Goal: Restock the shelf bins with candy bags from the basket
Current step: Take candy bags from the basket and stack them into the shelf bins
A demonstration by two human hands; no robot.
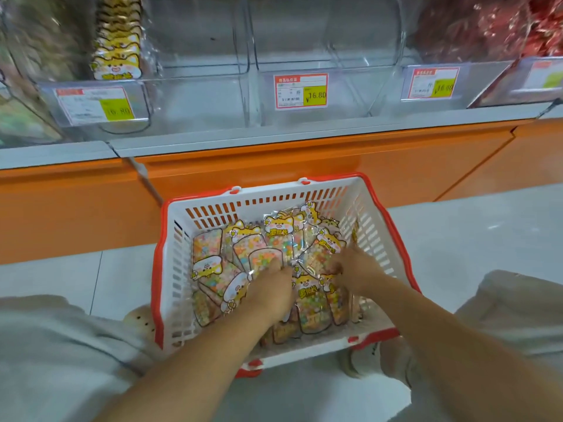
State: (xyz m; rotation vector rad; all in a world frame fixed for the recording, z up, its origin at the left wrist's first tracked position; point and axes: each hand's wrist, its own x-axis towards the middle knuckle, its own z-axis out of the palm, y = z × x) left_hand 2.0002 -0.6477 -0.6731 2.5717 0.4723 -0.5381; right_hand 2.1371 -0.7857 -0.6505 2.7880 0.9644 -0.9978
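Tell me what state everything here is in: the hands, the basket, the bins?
Basket: on the floor, well filled.
Bags: piled loose in the basket.
Left hand: down among the bags; grip too blurred to tell.
Right hand: down among the bags; grip too blurred to tell.
Left bin: partly stocked, a row of bags standing upright.
Middle bin: looks empty.
Right bin: holds red sweets.

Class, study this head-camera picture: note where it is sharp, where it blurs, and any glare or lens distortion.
Head view: white slotted plastic basket with red rim and middle red-and-yellow price label fairly sharp; left hand and right hand motion-smeared; clear plastic bins show pale glare; orange shelf base bows, wide-angle.
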